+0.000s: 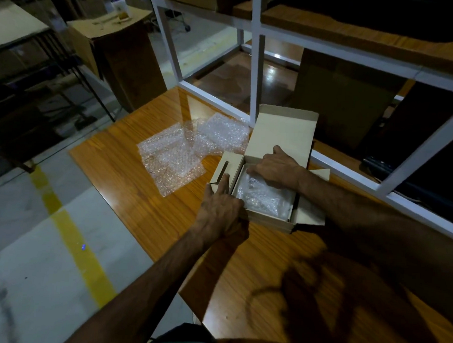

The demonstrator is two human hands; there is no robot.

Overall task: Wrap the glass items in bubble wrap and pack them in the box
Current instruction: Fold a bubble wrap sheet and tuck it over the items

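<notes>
The step in hand looks like seating a wrapped item in the box, and doing it well calls for a steady box and a gentle press.

Furthest left, well beyond the fingertips of the left hand, loose sheets of bubble wrap (187, 147) lie flat and overlapping on the wooden table (143, 219); they are clear and crinkled, and whether more glass waits to be wrapped cannot be told from here.

Next comes the left hand (222, 207), braced against the near left corner of the cardboard box (272, 222). Its forefinger is stretched straight along the box's left flap (227, 168), while the remaining fingers seem to curl at the corner, though their tips are hidden. Keeping this hand planted should stop the light box sliding.

Just right of those fingers, inside the box, lies the wrapped bundle (263, 197), pale and glossy, filling much of the floor; the glass within cannot be made out.

Rightmost, the right hand (274, 169) rests palm down at the far end of the bundle, fingers loosely together and reaching leftward, thumb against the upright lid (283, 132). Pressing evenly with flat fingers, not the tips, seems the safer way to settle fragile glass
</notes>
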